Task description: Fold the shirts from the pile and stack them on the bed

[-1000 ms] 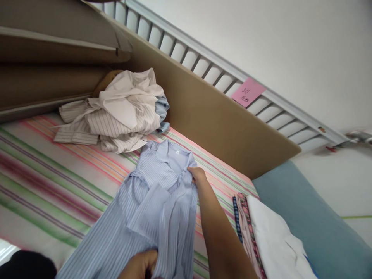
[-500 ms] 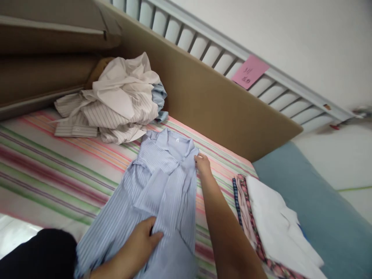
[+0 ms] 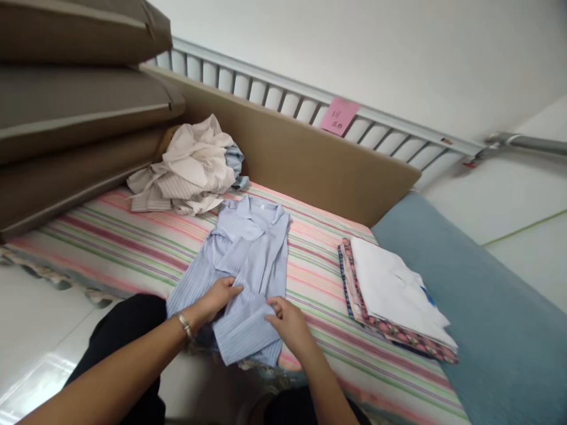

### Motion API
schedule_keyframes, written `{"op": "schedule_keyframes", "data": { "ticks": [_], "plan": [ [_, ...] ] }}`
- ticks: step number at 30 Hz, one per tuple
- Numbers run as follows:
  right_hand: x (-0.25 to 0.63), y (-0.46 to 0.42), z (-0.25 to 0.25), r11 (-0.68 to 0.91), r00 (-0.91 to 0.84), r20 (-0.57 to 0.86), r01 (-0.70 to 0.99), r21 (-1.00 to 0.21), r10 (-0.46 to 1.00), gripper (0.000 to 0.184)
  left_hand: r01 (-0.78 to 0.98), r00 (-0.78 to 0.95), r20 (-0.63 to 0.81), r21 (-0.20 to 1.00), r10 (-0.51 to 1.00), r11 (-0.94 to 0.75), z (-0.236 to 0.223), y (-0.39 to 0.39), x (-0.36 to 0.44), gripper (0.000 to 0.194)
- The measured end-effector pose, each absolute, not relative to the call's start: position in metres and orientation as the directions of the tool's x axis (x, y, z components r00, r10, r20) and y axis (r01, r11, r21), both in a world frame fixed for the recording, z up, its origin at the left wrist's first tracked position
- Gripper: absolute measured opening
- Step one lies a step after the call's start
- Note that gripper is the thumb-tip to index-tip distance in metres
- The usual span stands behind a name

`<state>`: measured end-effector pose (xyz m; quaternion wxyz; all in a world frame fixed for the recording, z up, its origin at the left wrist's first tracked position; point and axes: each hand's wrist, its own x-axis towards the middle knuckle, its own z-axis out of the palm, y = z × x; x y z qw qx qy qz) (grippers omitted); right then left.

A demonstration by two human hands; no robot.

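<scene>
A light blue striped shirt (image 3: 254, 254) lies spread on the striped bed sheet, its collar pointing away from me. My left hand (image 3: 221, 298), with a bracelet at the wrist, pinches the fabric near the middle of the shirt. My right hand (image 3: 286, 319) is closed, thumb against fingers, on the edge of a sleeve (image 3: 245, 330) folded across the lower part. The shirt's left edge is partly covered by my left forearm and hand.
Crumpled cream striped clothes (image 3: 190, 171) lie at the back left, beside stacked brown boxes (image 3: 88, 112). Folded clothes topped by a white one (image 3: 390, 283) rest on the right. A brown board (image 3: 301, 165) stands along the rail, where a pink note (image 3: 339, 115) hangs.
My right hand has moved from the shirt's shoulder down to the folded sleeve near me. My left hand keeps its hold near the middle. The view has shifted back, showing more of the bed.
</scene>
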<state>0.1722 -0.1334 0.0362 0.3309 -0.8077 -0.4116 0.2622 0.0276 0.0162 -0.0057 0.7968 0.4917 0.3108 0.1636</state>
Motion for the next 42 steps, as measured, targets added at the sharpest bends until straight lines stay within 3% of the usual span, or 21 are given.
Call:
{"op": "schedule_keyframes", "data": {
  "ticks": [3, 8, 11, 15, 18, 21, 23, 25, 27, 29, 30, 33, 36, 42],
  "plan": [
    [0.156, -0.132, 0.065, -0.374, 0.548, -0.035, 0.522, -0.767, 0.836, 0.007, 0.031, 0.739, -0.364, 0.859, 0.567, 0.511, 0.000, 0.017, 0.026, 0.036],
    [0.129, -0.136, 0.098, -0.101, 0.450, 0.231, 0.600, -0.793, 0.863, 0.011, 0.054, 0.685, -0.435, 0.831, 0.585, 0.554, 0.004, 0.017, 0.027, 0.037],
    [0.132, -0.139, 0.085, -0.089, 0.464, 0.192, 0.518, -0.850, 0.865, 0.013, 0.087, 0.645, -0.436, 0.858, 0.628, 0.506, 0.002, 0.017, 0.029, 0.038],
    [0.150, -0.152, 0.071, -0.054, 0.510, 0.084, 0.250, -0.967, 0.856, 0.015, 0.120, 0.640, -0.428, 0.876, 0.638, 0.467, -0.002, 0.016, 0.032, 0.040],
    [0.164, -0.165, 0.078, 0.018, 0.419, 0.103, 0.200, -0.980, 0.902, 0.015, 0.160, 0.621, -0.437, 0.883, 0.651, 0.441, -0.006, 0.015, 0.035, 0.042],
    [0.168, -0.170, 0.081, -0.025, 0.270, 0.029, 0.194, -0.981, 0.962, 0.012, 0.235, 0.583, -0.446, 0.893, 0.679, 0.385, -0.007, 0.014, 0.038, 0.040],
    [0.163, -0.168, 0.076, -0.098, 0.178, -0.071, 0.144, -0.985, 0.981, 0.012, 0.322, 0.525, -0.408, 0.908, 0.747, 0.270, -0.001, 0.012, 0.039, 0.035],
    [0.153, -0.165, 0.068, -0.132, 0.104, -0.121, 0.105, -0.986, 0.987, 0.014, 0.466, 0.440, -0.274, 0.884, 0.855, 0.044, 0.011, 0.010, 0.038, 0.027],
    [0.141, -0.164, 0.062, -0.122, 0.066, -0.115, 0.117, -0.986, 0.991, 0.016, 0.591, 0.397, -0.013, 0.769, 0.918, -0.245, 0.029, 0.004, 0.040, 0.023],
    [0.132, -0.166, 0.058, -0.098, 0.049, -0.091, 0.166, -0.981, 0.995, 0.018, 0.625, 0.451, 0.221, 0.613, 0.864, -0.483, 0.049, -0.005, 0.046, 0.026],
    [0.129, -0.167, 0.057, -0.086, 0.047, -0.078, 0.192, -0.978, 0.996, 0.019, 0.613, 0.511, 0.269, 0.552, 0.817, -0.565, 0.057, -0.011, 0.052, 0.025],
    [0.125, -0.170, 0.054, -0.065, 0.047, -0.056, 0.241, -0.968, 0.997, 0.022, 0.586, 0.693, 0.131, 0.470, 0.709, -0.660, 0.067, -0.029, 0.078, 0.021],
    [0.130, -0.169, 0.050, -0.068, 0.074, -0.052, 0.227, -0.972, 0.996, 0.025, 0.623, 0.726, -0.053, 0.473, 0.685, -0.623, 0.061, -0.035, 0.105, 0.022],
    [0.142, -0.174, 0.059, -0.065, 0.138, -0.040, 0.185, -0.981, 0.990, 0.027, 0.592, 0.744, -0.105, 0.563, 0.660, -0.577, 0.055, -0.013, 0.135, 0.009]
  ]
}}
